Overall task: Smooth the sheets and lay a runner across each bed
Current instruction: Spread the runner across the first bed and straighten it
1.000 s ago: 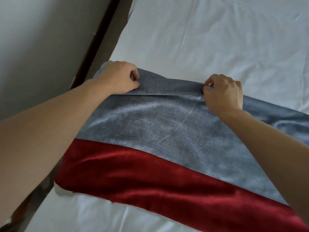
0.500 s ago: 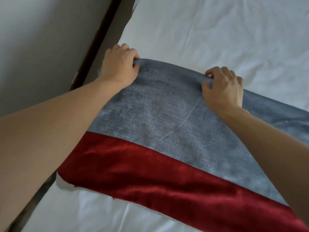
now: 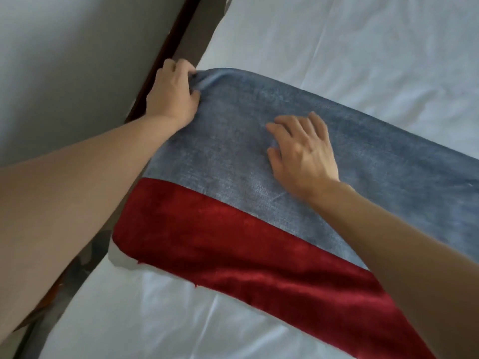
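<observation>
Left fingers [image 3: 190, 73] pinching runner [image 3: 233, 161] corner

The runner [image 3: 259, 161] is cloth: a matt, napped blue-grey band beside a red band with a velvety sheen (frayed threads at its edge). The sheet [image 3: 363, 55] is smooth, creased white fabric.

On my feed a plain pale grey painted wall [image 3: 67, 63] fills the upper left. A dark brown wooden strip [image 3: 166, 55] runs diagonally along its foot, beside the bed's edge. Low on the left I see a narrow band of dim, mottled floor [image 3: 77, 270], too shadowed to read. The light is soft, even daylight.
</observation>
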